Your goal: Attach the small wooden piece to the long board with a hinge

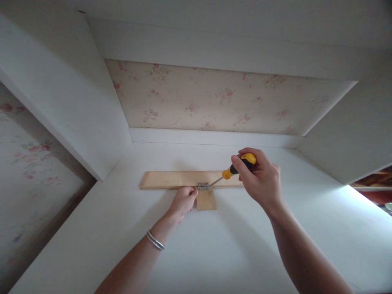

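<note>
A long pale wooden strip (171,179) lies across the white shelf (214,245), with a small wooden piece (206,201) set against its near edge. A small metal hinge (203,186) joins the two. My right hand (260,179) grips a yellow-and-black screwdriver (235,167), its tip resting at the hinge's right side. My left hand (183,201), with thin bracelets on the wrist, pinches at the hinge's left edge and presses against the wood; whether a screw is between its fingers is hidden.
White side walls (76,110) close in the shelf on the left and right, and a back panel with floral wallpaper (214,98) stands behind. A white beam (229,49) runs overhead. Bright light falls on the shelf's right edge (367,204).
</note>
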Action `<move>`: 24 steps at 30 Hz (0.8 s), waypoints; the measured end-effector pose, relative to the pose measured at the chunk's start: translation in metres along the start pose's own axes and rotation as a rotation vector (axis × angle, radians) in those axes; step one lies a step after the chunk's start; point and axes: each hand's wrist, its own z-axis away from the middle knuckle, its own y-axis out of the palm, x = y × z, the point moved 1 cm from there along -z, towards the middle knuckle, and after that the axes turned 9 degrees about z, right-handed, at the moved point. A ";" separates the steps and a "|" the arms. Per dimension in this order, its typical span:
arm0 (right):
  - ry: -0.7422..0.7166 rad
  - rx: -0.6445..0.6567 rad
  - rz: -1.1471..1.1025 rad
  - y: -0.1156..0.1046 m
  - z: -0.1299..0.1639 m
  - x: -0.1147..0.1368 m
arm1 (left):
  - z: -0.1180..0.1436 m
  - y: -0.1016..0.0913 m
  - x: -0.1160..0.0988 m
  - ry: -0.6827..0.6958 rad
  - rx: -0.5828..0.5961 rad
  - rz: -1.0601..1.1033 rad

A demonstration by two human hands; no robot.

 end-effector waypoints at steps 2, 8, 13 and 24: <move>-0.003 0.009 0.010 0.000 -0.001 0.000 | 0.001 0.000 0.000 -0.003 0.001 0.002; -0.006 0.090 0.047 0.002 -0.003 0.004 | 0.001 0.000 0.002 0.011 -0.003 0.010; -0.119 0.226 0.083 0.002 -0.013 0.013 | -0.001 0.000 0.004 0.014 -0.039 -0.009; -0.437 0.762 0.403 -0.007 -0.060 0.039 | -0.005 0.001 0.009 0.097 -0.079 -0.078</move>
